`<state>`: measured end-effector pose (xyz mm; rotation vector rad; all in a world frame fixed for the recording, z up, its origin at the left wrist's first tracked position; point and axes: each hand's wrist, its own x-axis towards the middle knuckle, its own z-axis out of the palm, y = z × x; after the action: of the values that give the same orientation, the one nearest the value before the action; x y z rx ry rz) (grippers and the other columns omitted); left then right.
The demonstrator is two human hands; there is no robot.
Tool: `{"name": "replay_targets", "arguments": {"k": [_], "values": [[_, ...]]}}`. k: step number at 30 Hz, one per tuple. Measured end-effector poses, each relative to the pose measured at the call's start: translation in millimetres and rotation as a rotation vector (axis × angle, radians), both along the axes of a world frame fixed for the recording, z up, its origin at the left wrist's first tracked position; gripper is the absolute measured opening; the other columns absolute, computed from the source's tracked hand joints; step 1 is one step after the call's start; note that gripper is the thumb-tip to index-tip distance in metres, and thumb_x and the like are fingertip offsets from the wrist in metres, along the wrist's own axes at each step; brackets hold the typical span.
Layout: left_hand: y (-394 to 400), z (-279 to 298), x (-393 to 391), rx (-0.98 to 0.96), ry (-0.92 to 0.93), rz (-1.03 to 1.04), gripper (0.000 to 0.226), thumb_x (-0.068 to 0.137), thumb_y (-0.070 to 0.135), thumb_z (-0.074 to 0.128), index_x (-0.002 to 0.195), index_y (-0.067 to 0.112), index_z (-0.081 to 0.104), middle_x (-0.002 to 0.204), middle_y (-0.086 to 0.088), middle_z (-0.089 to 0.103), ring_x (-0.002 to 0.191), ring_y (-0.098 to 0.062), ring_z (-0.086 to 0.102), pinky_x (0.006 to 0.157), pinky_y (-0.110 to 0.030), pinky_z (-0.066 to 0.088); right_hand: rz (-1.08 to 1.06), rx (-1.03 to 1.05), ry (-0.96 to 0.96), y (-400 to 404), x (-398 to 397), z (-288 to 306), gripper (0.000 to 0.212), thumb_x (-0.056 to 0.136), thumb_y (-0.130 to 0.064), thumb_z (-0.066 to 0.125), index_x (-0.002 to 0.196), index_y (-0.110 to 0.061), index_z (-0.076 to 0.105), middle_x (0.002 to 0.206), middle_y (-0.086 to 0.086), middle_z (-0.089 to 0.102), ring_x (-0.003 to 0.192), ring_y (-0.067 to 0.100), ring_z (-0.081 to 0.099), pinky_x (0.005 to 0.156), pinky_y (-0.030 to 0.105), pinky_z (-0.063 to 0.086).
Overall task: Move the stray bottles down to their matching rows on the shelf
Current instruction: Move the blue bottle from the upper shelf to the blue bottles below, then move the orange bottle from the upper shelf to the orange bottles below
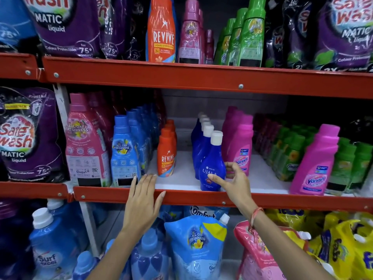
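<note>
A dark blue Ujala bottle (212,166) with a white cap stands at the front of its row on the middle shelf (181,196). My right hand (232,182) is just beside it, thumb and fingers spread around its lower right side, loosely touching or just off it. Flat on the red shelf edge lies my left hand (143,201), fingers apart, holding nothing. An orange Revive bottle (166,153) heads a short row left of the Ujala row. A larger orange Revive bottle (161,31) stands on the top shelf. A pink Vanish bottle (316,162) stands alone in front of the green bottles.
Blue Comfort bottles (125,152) and a pink Comfort bottle (84,142) stand to the left. A pink Vanish row (240,142) and green bottles (286,156) stand to the right. Purple Safewash pouches (26,134) fill the far left. Refill pouches (197,243) crowd the bottom shelf.
</note>
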<state>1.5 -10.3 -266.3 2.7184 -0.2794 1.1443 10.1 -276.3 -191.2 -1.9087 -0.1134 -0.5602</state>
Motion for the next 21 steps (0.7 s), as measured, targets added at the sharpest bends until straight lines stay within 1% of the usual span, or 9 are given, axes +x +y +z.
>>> {"name": "replay_targets", "arguments": {"k": [2,4,6,8,10,11,13,15,21], "values": [[0,-1,1,-0.006,-0.007,0.002,0.063,0.101,0.048,0.029,0.134,0.001,0.051,0.134,-0.014,0.058,0.128,-0.028,0.050,0.116,-0.047,0.026,0.015,-0.019,0.005,0,-2,0,0.054,0.071,-0.029,0.084,0.114,-0.013,0.055,0.107,-0.003,0.064,0.093,0.003,0.061,0.065,0.001,0.046],[-1,-1,1,-0.015,-0.012,0.014,0.064,0.100,0.050,0.029,0.132,0.000,0.052,0.132,-0.014,0.059,0.126,-0.029,0.052,0.115,-0.047,0.028,0.009,-0.035,-0.003,2,-6,1,0.060,0.072,-0.030,0.083,0.120,-0.013,0.053,0.114,-0.003,0.059,0.102,0.012,0.061,0.068,0.003,0.046],[-2,-1,1,-0.022,-0.027,0.026,0.065,0.100,0.052,0.029,0.129,-0.001,0.055,0.128,-0.015,0.061,0.122,-0.029,0.054,0.113,-0.046,0.030,-0.092,-0.086,-0.099,8,-15,4,0.063,0.074,-0.033,0.081,0.126,-0.015,0.050,0.119,-0.006,0.050,0.108,0.012,0.054,0.079,0.008,0.042],[-3,-1,0,-0.026,-0.042,0.029,0.065,0.100,0.052,0.030,0.125,-0.001,0.057,0.123,-0.015,0.063,0.117,-0.030,0.057,0.112,-0.044,0.032,-0.187,-0.115,-0.272,16,-27,15,0.054,0.081,-0.034,0.075,0.127,-0.017,0.051,0.118,-0.008,0.046,0.109,0.011,0.050,0.086,0.009,0.037],[-2,-1,1,-0.026,-0.046,0.031,0.065,0.099,0.053,0.031,0.122,-0.001,0.060,0.119,-0.014,0.065,0.114,-0.029,0.059,0.111,-0.042,0.032,-0.173,-0.116,-0.438,25,-38,38,0.039,0.085,-0.028,0.071,0.120,-0.017,0.056,0.114,-0.007,0.049,0.107,0.012,0.051,0.089,0.007,0.039],[-2,0,2,-0.028,-0.038,0.031,0.066,0.098,0.054,0.032,0.121,0.000,0.061,0.118,-0.013,0.066,0.113,-0.029,0.061,0.111,-0.040,0.032,-0.154,-0.130,-0.503,29,-42,53,0.033,0.086,-0.026,0.070,0.116,-0.017,0.059,0.112,-0.005,0.052,0.106,0.014,0.053,0.091,0.012,0.042],[0,1,3,-0.023,-0.016,0.033,0.068,0.097,0.056,0.031,0.119,0.000,0.063,0.116,-0.013,0.068,0.112,-0.028,0.063,0.111,-0.036,0.031,-0.125,-0.154,-0.600,39,-45,87,0.025,0.087,-0.026,0.069,0.109,-0.017,0.063,0.108,-0.003,0.057,0.104,0.018,0.056,0.091,0.029,0.050],[3,4,3,-0.003,0.000,0.036,0.071,0.097,0.058,0.030,0.116,0.001,0.066,0.115,-0.013,0.070,0.111,-0.028,0.064,0.113,-0.032,0.026,-0.093,-0.146,-0.684,48,-45,121,0.020,0.087,-0.025,0.068,0.105,-0.015,0.065,0.104,-0.001,0.060,0.100,0.021,0.058,0.088,0.038,0.051],[4,10,0,-0.017,0.033,0.029,0.074,0.095,0.061,0.028,0.110,0.003,0.071,0.111,-0.011,0.073,0.106,-0.026,0.068,0.114,-0.024,0.017,-0.044,-0.105,-0.825,79,-36,212,0.018,0.087,-0.017,0.064,0.103,-0.008,0.067,0.102,0.005,0.066,0.097,0.017,0.063,0.089,0.030,0.053]]}}
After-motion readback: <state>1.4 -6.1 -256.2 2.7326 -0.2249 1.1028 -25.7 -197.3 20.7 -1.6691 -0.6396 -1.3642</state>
